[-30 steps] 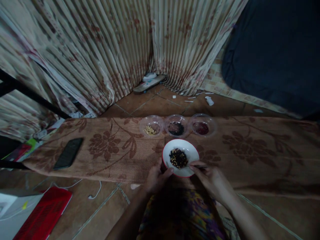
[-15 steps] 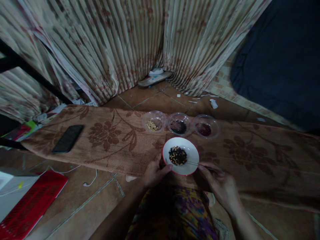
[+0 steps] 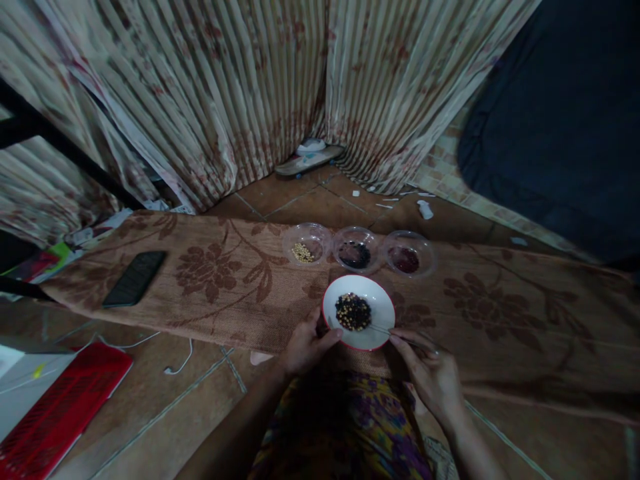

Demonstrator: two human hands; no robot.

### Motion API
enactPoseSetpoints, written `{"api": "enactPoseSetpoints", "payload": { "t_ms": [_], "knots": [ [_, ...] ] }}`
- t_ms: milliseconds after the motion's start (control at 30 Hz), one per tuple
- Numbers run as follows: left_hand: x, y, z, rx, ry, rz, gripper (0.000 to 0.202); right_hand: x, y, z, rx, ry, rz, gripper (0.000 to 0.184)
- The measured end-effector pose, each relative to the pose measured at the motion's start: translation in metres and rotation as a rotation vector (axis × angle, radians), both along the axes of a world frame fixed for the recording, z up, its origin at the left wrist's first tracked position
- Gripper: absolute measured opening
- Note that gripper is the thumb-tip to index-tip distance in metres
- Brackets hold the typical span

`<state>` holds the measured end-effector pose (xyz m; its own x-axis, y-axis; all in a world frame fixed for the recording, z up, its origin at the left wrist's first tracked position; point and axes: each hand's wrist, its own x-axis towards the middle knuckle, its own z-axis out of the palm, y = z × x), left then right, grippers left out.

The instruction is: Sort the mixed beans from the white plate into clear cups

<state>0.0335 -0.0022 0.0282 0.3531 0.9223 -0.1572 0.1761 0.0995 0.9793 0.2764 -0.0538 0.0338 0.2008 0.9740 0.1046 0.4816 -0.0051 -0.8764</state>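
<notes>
A white bowl with a red rim [image 3: 381, 300] stands at the near edge of the cloth-covered bench, with a heap of mixed black and yellow beans [image 3: 353, 312] inside. My left hand [image 3: 306, 343] grips the bowl's left side, its thumb over the rim. Between the fingers of my right hand [image 3: 433, 373] is a pair of thin metal tweezers [image 3: 381, 329], whose tips reach the heap's right edge. Behind the bowl, three clear plastic bowls sit in a row: one with yellow beans [image 3: 303, 253], one with black beans [image 3: 360, 255], one with dark red beans [image 3: 404, 261].
A phone [image 3: 134, 279] lies on the left of the patterned cloth [image 3: 235, 327]. Beyond the bench are a skateboard [image 3: 310, 161], white scraps [image 3: 425, 210] and striped curtains [image 3: 270, 80]. A red basket [image 3: 70, 407] and a white cable [image 3: 185, 360] are at lower left.
My right hand has shifted slightly left and the tweezers with it, their tips still at the heap. My left hand keeps its grip on the bowl. The whole view has drifted slightly.
</notes>
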Motion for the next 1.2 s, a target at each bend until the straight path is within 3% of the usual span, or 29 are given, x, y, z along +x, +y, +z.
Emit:
{"api": "enactPoseSetpoints", "payload": {
  "t_ms": [333,700,967,1200],
  "knots": [
    [0.000,0.001,0.000,-0.008,0.036,0.001,0.059,-0.002,0.001,0.003,0.012,0.048,0.002,0.024],
    [-0.002,0.001,-0.010,-0.026,0.043,-0.011,0.065,-0.001,0.003,0.003,0.009,0.033,0.026,0.022],
    [-0.002,0.001,-0.002,-0.019,0.073,-0.004,0.062,-0.001,0.000,-0.002,-0.002,0.060,-0.002,0.025],
    [-0.002,0.002,-0.004,-0.030,0.092,-0.009,0.065,0.000,-0.003,-0.005,-0.004,0.064,-0.015,0.025]
  ]
}}
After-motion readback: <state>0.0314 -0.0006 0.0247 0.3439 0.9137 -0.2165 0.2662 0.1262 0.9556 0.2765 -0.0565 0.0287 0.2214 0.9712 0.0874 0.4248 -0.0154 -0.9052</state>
